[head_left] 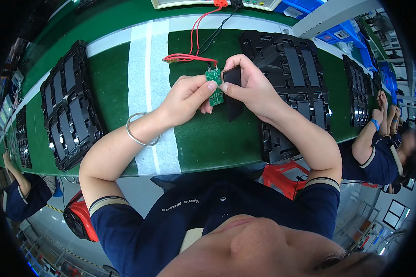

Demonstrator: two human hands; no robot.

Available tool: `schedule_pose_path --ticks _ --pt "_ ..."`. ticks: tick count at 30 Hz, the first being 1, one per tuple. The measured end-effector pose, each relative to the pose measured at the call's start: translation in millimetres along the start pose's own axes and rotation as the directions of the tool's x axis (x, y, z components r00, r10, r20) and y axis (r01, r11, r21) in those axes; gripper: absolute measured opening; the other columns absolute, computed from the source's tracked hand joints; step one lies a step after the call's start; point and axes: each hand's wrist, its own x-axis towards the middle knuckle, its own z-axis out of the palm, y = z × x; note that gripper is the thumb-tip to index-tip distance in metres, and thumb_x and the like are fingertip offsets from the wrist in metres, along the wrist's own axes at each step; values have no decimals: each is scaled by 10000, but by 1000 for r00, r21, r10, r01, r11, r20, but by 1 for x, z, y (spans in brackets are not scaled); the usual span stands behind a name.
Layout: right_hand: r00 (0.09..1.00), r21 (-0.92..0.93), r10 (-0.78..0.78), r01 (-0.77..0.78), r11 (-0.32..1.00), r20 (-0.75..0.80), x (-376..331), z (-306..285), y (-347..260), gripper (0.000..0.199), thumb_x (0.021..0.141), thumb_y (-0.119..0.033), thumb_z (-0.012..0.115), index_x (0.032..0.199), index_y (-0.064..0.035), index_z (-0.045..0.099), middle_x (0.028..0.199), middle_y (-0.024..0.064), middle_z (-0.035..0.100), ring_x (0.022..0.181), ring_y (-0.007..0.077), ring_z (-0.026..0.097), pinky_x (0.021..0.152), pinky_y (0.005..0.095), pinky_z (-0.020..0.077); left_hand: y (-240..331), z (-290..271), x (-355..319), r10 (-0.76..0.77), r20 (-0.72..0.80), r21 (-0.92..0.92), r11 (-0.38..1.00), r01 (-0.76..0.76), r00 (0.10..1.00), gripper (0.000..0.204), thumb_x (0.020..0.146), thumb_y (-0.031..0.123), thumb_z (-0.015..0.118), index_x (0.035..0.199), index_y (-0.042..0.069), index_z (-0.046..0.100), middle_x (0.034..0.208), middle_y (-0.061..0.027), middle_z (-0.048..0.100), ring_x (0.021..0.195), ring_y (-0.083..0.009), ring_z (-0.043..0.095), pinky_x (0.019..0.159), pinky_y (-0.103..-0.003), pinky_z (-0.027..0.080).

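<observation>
A: Left hand (187,94)?
B: Fingers pinch the small green circuit board (215,87), held above the green bench mat (111,74); a metal bangle (141,130) circles its wrist.
A: Right hand (249,85)?
B: Grasps a flat black cell (232,92), touching the board's right edge; red and black wires (196,44) run from the board away from both hands. Black trays (69,104) lie left of the hands, more (296,69) to the right

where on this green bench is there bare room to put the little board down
Bare green mat lies between the left black tray and the white strip. More shows under the hands, between that strip and the right black tray, toward the near edge. It is crowded farther back, where red and black wires cross, and on the right, where trays sit close together.
</observation>
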Motion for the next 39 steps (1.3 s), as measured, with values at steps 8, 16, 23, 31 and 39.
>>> schedule_pose_path --ticks 8,16,23,31,39 --pt "999 -54 1 -2 999 -33 2 0 1 271 753 39 543 952 -58 387 918 22 433 892 79 423 800 231 364 -1 2 0 -9 -60 91 996 14 998 281 892 204 438 716 -5 504 529 -24 516 487 -93 549 446 -210 426" --pt "1000 47 -3 4 999 -20 0 -3 0 260 768 32 539 951 -69 386 861 10 463 837 73 444 781 232 370 5 4 3 -46 -110 107 993 58 993 247 894 185 431 797 -17 537 552 -17 521 501 -83 547 463 -210 435" --pt "997 16 -52 53 998 -48 4 0 5 243 758 -5 575 925 -59 407 807 -10 434 752 46 432 660 196 375 4 4 0 -45 -96 87 995 53 994 248 897 188 427 823 -18 544 569 -11 524 510 -73 538 479 -204 437" --pt "997 -34 -50 49 998 -56 3 -1 4 241 757 -9 578 917 -62 406 801 -13 432 741 43 422 627 194 368 3 3 1 -61 -71 55 996 65 996 262 900 198 424 799 -16 537 576 -13 529 505 -69 531 478 -200 431" --pt "1000 8 16 -16 1000 14 3 -4 3 280 748 29 552 957 -62 391 934 13 399 924 73 409 823 228 353 2 2 0 -62 -47 30 998 63 997 286 907 220 408 773 -1 529 574 -15 536 502 -65 522 478 -197 424"
